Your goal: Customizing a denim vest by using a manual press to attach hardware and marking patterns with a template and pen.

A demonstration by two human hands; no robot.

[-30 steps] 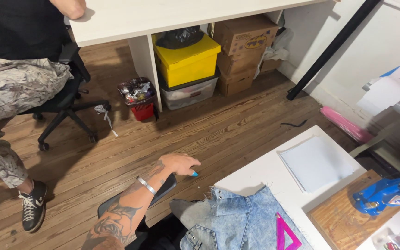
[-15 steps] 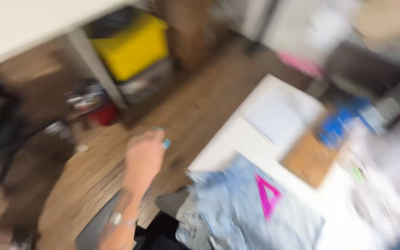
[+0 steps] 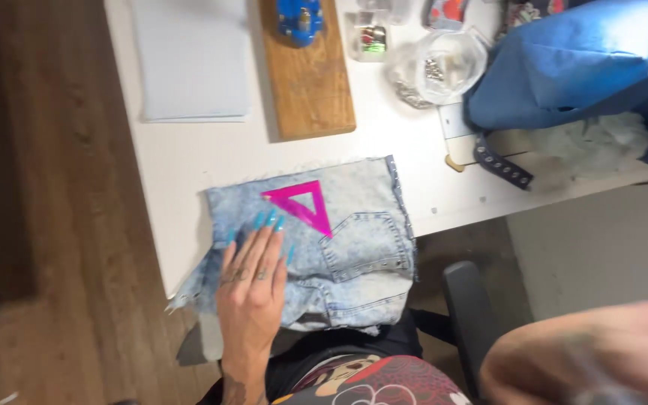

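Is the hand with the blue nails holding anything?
No. The left hand lies flat on the denim shorts, near the pink triangle ruler, gripping nothing.

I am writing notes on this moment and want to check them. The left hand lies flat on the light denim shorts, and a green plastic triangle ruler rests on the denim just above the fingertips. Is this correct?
Not quite. The triangle ruler is bright pink, not green, as the head view shows. The rest holds: the left hand lies flat on the light denim shorts, and the ruler rests on the denim just above the fingertips.

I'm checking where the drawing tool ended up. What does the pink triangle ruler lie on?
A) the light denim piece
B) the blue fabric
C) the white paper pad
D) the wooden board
A: the pink triangle ruler lies flat on the light denim piece, just beyond the left hand fingertips.
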